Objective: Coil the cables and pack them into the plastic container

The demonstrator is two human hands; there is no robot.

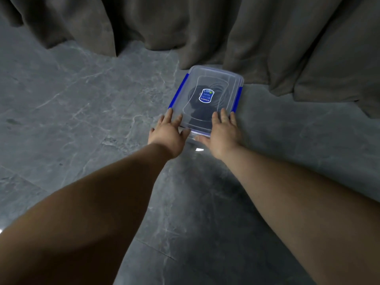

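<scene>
A clear plastic container [213, 79] with blue side clips and a blue label on its lid sits on the grey floor, just in front of the curtain. Dark coiled cables [221, 97] show dimly through the lid. My left hand [167, 133] lies flat on the lid's near left corner with its fingers straight. On the near right corner my right hand [223, 131] presses flat in the same way, its thumb along the front edge. Both arms stretch forward from the bottom of the view.
Grey-brown curtains [267, 38] hang along the back and pool on the floor right behind and to the right of the container. The grey marbled floor [82, 110] spreads to the left and toward me.
</scene>
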